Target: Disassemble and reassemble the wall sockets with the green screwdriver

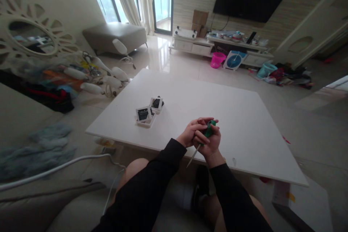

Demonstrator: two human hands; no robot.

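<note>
A screwdriver with a green handle [208, 130] is held between both hands above the table's near edge. Its thin metal shaft points down and toward me. My right hand [213, 143] is closed around the handle from below. From the left side, the fingers of my left hand [193, 131] close on the same handle. Parts of the handle are hidden by the fingers. To the left on the white table [195, 94] lie two small white boxes, a nearer box [145, 116] and a farther box [157, 104], each with dark parts in it.
A small clear piece [234, 161] lies by the near edge. A lamp with several white shades [108, 76] stands left of the table. Beyond are a pink basket [217, 59], a blue fan [234, 60] and a grey bench [116, 36]. A white cable [67, 161] crosses the lower left.
</note>
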